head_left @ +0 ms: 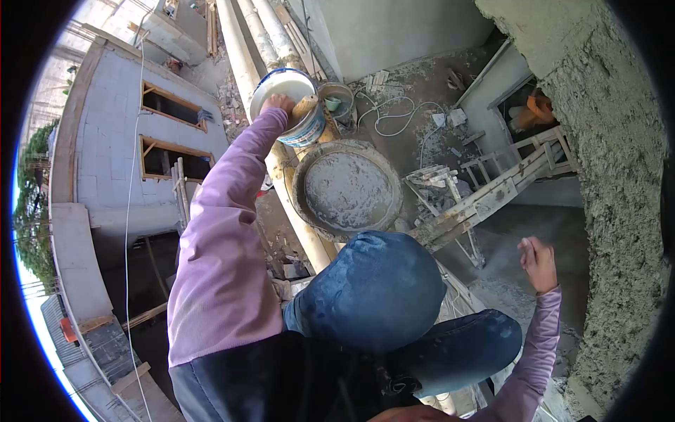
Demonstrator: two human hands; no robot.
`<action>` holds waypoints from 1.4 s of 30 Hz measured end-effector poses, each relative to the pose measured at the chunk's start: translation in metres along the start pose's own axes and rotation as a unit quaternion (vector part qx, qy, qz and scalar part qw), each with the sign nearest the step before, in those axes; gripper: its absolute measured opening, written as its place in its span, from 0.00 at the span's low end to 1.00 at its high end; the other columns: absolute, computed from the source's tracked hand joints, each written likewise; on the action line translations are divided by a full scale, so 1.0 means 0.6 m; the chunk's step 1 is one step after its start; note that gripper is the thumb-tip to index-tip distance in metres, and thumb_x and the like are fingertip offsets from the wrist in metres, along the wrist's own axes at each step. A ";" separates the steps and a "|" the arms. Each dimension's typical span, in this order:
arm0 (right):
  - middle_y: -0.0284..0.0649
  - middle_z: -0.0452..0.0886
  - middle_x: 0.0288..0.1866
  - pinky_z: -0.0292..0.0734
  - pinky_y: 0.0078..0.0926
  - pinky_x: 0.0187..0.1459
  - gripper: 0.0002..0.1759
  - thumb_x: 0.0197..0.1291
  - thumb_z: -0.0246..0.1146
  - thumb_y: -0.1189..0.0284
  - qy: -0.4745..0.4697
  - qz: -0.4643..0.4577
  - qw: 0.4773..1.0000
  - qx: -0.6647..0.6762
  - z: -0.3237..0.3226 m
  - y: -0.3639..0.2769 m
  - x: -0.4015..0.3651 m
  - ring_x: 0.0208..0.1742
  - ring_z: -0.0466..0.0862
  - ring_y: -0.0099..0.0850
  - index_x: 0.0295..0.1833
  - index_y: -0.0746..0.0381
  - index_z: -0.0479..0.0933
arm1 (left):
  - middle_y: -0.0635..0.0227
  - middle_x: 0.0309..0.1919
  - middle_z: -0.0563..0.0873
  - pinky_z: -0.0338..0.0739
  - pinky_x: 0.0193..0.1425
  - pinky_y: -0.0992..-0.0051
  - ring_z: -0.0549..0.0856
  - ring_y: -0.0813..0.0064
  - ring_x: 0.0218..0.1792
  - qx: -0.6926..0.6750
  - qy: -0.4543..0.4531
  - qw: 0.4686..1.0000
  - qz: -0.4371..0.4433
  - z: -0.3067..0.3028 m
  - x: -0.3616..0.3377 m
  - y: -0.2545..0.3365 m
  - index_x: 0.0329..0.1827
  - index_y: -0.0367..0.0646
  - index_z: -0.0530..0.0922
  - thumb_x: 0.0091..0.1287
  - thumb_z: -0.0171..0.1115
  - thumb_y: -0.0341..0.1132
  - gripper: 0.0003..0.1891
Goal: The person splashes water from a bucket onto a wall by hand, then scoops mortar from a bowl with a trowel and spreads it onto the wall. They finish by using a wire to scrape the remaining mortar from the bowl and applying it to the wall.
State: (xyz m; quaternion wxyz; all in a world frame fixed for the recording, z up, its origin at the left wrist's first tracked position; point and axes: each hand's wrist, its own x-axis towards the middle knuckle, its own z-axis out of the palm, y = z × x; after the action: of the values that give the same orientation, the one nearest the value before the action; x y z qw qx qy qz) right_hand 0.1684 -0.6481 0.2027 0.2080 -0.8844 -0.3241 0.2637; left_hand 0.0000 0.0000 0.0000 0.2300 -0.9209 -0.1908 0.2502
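My left hand (279, 104) reaches into a white and blue bucket (299, 133), its fingers curled down inside the rim and partly hidden; I cannot tell what they hold. Right beside it a rounded wooden handle (305, 107) sticks up over the bucket's edge. Nearer my knee, a wide round basin (301, 184) holds wet grey mortar (348, 190). Out to the right, my right hand (538, 264) is raised with its fingers curled in and nothing visible in them. It is nearest to the wall (622, 190) coated with rough wet mortar.
Bamboo poles (242, 53) run beneath the bucket and basin, high above the ground. A small pail (336, 102) stands behind the bucket. Below are a pale hose (383, 116), rubble and a wooden ladder-like frame (492, 200). A pale block building (105, 133) stands left.
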 end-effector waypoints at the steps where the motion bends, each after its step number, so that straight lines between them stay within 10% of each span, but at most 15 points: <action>1: 0.41 0.79 0.21 0.76 0.30 0.28 0.10 0.74 0.55 0.76 0.002 0.016 1.000 -0.027 -0.040 0.001 -0.023 0.20 0.80 0.30 0.38 0.64 0.79 | 0.63 0.56 0.87 0.81 0.56 0.68 0.87 0.65 0.56 -0.032 0.005 0.999 0.002 0.007 0.003 0.045 0.54 0.51 0.86 0.74 0.55 0.38 0.13; 2: 0.43 0.76 0.19 0.75 0.31 0.27 0.08 0.74 0.55 0.76 0.018 -0.096 0.995 -0.034 -0.048 -0.035 0.008 0.19 0.80 0.32 0.42 0.64 0.79 | 0.64 0.48 0.92 0.83 0.51 0.69 0.90 0.67 0.51 -0.065 0.015 0.998 0.004 0.008 0.006 0.085 0.47 0.52 0.90 0.73 0.56 0.38 0.13; 3: 0.41 0.77 0.19 0.77 0.34 0.29 0.10 0.71 0.54 0.81 0.019 -0.160 0.984 0.080 0.074 -0.168 0.169 0.21 0.82 0.34 0.54 0.62 0.76 | 0.67 0.43 0.93 0.84 0.48 0.68 0.91 0.67 0.48 0.043 0.021 0.998 -0.043 0.011 0.014 -0.160 0.44 0.53 0.91 0.73 0.56 0.39 0.13; 5: 0.50 0.83 0.47 0.84 0.38 0.44 0.30 0.63 0.51 0.90 -0.006 -0.288 0.955 0.067 0.108 -0.246 0.259 0.45 0.87 0.43 0.71 0.60 0.64 | 0.65 0.50 0.91 0.83 0.51 0.68 0.90 0.69 0.51 0.058 -0.042 0.997 0.023 0.060 0.041 -0.117 0.47 0.54 0.90 0.74 0.55 0.42 0.14; 7: 0.56 0.71 0.64 0.75 0.45 0.63 0.30 0.65 0.60 0.81 -0.097 -0.258 0.959 0.066 0.141 -0.357 0.323 0.61 0.79 0.51 0.72 0.64 0.61 | 0.62 0.50 0.90 0.82 0.52 0.65 0.89 0.65 0.52 0.027 -0.029 0.997 0.062 0.060 0.067 -0.088 0.48 0.52 0.89 0.73 0.56 0.41 0.13; 12: 0.73 0.60 0.72 0.72 0.48 0.67 0.48 0.61 0.69 0.56 0.000 -0.286 0.958 0.034 0.381 -0.518 0.515 0.67 0.76 0.61 0.80 0.60 0.54 | 0.56 0.50 0.88 0.78 0.56 0.58 0.86 0.56 0.53 -0.187 -0.006 0.980 0.061 0.038 0.041 -0.104 0.50 0.48 0.86 0.71 0.56 0.40 0.13; 16: 0.79 0.63 0.69 0.74 0.48 0.66 0.43 0.55 0.72 0.59 0.008 -0.219 0.976 0.000 0.365 -0.574 0.539 0.66 0.77 0.63 0.72 0.66 0.64 | 0.50 0.51 0.86 0.76 0.59 0.52 0.83 0.48 0.54 -0.303 0.029 0.949 0.077 0.038 -0.001 -0.107 0.52 0.45 0.83 0.70 0.57 0.38 0.13; 21: 0.59 0.75 0.53 0.78 0.45 0.54 0.25 0.51 0.69 0.71 0.077 -0.273 0.958 0.026 0.404 -0.575 0.586 0.53 0.82 0.54 0.53 0.70 0.72 | 0.43 0.39 0.87 0.81 0.47 0.47 0.86 0.39 0.43 -0.397 0.154 0.898 0.111 0.097 -0.005 -0.117 0.47 0.43 0.82 0.64 0.60 0.33 0.10; 30: 0.49 0.75 0.45 0.80 0.41 0.47 0.17 0.56 0.68 0.75 0.323 -0.312 0.858 0.250 0.193 -0.575 0.393 0.44 0.84 0.44 0.45 0.67 0.68 | 0.59 0.45 0.88 0.80 0.44 0.69 0.86 0.69 0.40 -0.674 0.279 0.683 -0.037 0.014 -0.185 -0.088 0.62 0.37 0.79 0.72 0.64 0.33 0.17; 34: 0.39 0.75 0.46 0.78 0.23 0.31 0.16 0.67 0.66 0.77 0.109 -0.130 0.660 0.732 0.226 -0.461 0.329 0.33 0.80 0.21 0.56 0.64 0.69 | 0.61 0.48 0.88 0.79 0.43 0.73 0.85 0.73 0.41 -0.695 0.306 0.646 -0.077 -0.010 -0.258 -0.043 0.61 0.38 0.80 0.74 0.63 0.34 0.16; 40: 0.32 0.75 0.38 0.72 0.18 0.28 0.30 0.67 0.66 0.75 -0.165 -0.167 0.769 0.595 0.300 -0.412 0.255 0.26 0.75 0.17 0.72 0.64 0.64 | 0.62 0.45 0.89 0.79 0.43 0.75 0.86 0.75 0.41 -0.713 0.288 0.632 -0.098 -0.024 -0.294 -0.006 0.58 0.37 0.82 0.75 0.63 0.35 0.14; 42: 0.29 0.76 0.36 0.68 0.16 0.27 0.25 0.66 0.67 0.73 -0.079 -0.126 0.830 0.537 0.301 -0.409 0.258 0.26 0.72 0.14 0.66 0.64 0.70 | 0.61 0.43 0.89 0.80 0.43 0.75 0.86 0.77 0.40 -0.742 0.285 0.599 -0.097 -0.048 -0.310 0.007 0.56 0.37 0.83 0.74 0.64 0.37 0.14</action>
State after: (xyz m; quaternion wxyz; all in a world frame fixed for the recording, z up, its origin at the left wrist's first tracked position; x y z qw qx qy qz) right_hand 0.0470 -0.3343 0.1435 0.6554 -0.5613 -0.2551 0.4363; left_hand -0.1323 -0.1000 0.0894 -0.4670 -0.7751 -0.3239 -0.2762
